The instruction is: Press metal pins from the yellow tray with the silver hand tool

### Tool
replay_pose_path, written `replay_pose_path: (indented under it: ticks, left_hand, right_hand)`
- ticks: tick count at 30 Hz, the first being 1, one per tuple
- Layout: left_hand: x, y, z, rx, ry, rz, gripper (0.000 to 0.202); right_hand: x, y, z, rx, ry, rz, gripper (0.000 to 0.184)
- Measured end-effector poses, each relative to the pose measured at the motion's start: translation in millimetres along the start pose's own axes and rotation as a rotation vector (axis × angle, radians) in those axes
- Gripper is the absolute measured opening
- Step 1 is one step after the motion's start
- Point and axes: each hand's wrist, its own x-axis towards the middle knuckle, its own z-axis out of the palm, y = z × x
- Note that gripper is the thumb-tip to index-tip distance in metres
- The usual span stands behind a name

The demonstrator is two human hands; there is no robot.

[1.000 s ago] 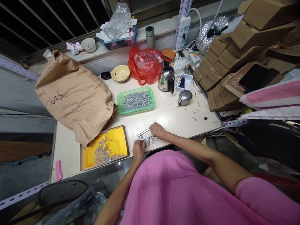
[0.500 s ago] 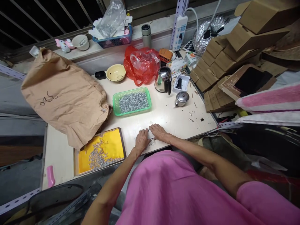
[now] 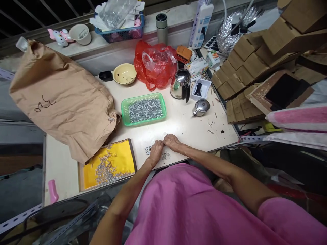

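Observation:
My left hand point(image 3: 156, 152) is closed over a slotted metal strip point(image 3: 148, 150) near the table's front edge, and one end sticks out on its left side. Right beside it, my right hand point(image 3: 174, 143) has its fingers curled together, almost touching the left fingertips; what they grip is hidden. Below the hands is a small dark scribbled patch point(image 3: 166, 156) on the tabletop. To the left, a yellow tray point(image 3: 125, 156) holds many loose metal pins point(image 3: 105, 172). Beyond the hands stands a green basket point(image 3: 124, 114) full of similar small metal pins point(image 3: 145, 110).
A large brown paper sack point(image 3: 63, 105) leans over the table's left side. Towards the back are a yellow bowl point(image 3: 124, 74), red plastic bag point(image 3: 155, 68), steel kettle point(image 3: 180, 85) and lidded metal cup point(image 3: 201, 107). Cardboard boxes point(image 3: 245, 75) pile up at right.
My left hand has shifted slightly right, closer to my right hand. The strip's slotted face now shows left of it, where only a thin edge showed. The view has moved a little closer.

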Motion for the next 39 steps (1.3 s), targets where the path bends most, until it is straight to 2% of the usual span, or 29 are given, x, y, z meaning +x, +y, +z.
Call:
replay_pose_path:
  ticks: [4, 8, 9, 12, 13, 14, 17, 19, 23, 26, 28, 31, 34, 36, 39]
  left_hand:
    - [2.1, -3.8, 0.0, -0.037, -0.003, 0.004, 0.023]
    - [-2.0, -2.9, 1.8, -0.070, 0.084, -0.020, 0.018]
    - [-4.9, -1.8, 2.6, -0.082, 0.122, -0.024, 0.018]
    - [-17.8, 3.6, 7.4, -0.128, 0.228, -0.043, 0.029]
    - [-22.8, 6.1, 10.0, -0.141, 0.248, -0.052, 0.030]
    - [-27.9, 8.8, 13.1, -0.152, 0.256, -0.057, 0.031]
    - [-41.3, 16.8, 23.7, -0.170, 0.228, -0.040, 0.032]
    - [-48.1, 20.9, 30.7, -0.189, 0.204, -0.005, 0.034]
    - [-56.5, 25.0, 40.9, -0.251, 0.195, 0.044, 0.035]
    - [-58.8, 25.7, 42.1, -0.291, 0.187, 0.045, 0.036]
    - [-61.1, 25.7, 39.2, -0.320, 0.187, 0.046, 0.039]
    - [-74.0, 24.0, 30.7, -0.384, 0.192, 0.108, 0.042]
    - [-103.7, 16.5, 21.2, -0.439, 0.185, 0.154, 0.033]
    - [-129.6, 4.6, 15.3, -0.438, 0.193, 0.105, 0.029]
    - [-165.0, -27.6, 5.9, -0.349, 0.275, -0.094, 0.028]
  right_hand:
    - [1.9, 0.4, 3.6, 0.003, -0.001, 0.005, 0.025]
    - [-1.4, 0.4, 3.0, 0.010, 0.047, 0.031, 0.018]
    - [-2.7, 1.0, 1.4, 0.014, 0.064, 0.049, 0.021]
    - [-7.3, 3.8, -4.8, 0.039, 0.063, 0.082, 0.057]
    - [-8.6, 4.8, -6.4, 0.050, 0.051, 0.079, 0.061]
    - [-9.5, 5.6, -7.3, 0.058, 0.042, 0.078, 0.059]
    - [-6.6, 7.7, -7.0, 0.046, 0.038, 0.135, 0.030]
    - [1.9, 10.4, -6.8, 0.010, 0.045, 0.156, 0.018]
    - [29.3, 21.6, -14.6, -0.052, 0.062, 0.060, 0.022]
    - [42.4, 19.5, -22.9, -0.110, 0.062, 0.053, 0.025]
    - [42.6, 5.2, -25.1, -0.133, 0.065, -0.023, 0.026]
    - [36.4, -29.8, -21.1, -0.116, 0.055, -0.324, 0.022]
    - [34.2, -62.0, -10.3, -0.109, 0.031, -0.587, 0.015]
    - [37.5, -74.7, -1.0, -0.125, 0.027, -0.676, 0.014]
    - [45.1, -81.4, 12.9, -0.129, 0.049, -0.739, 0.019]
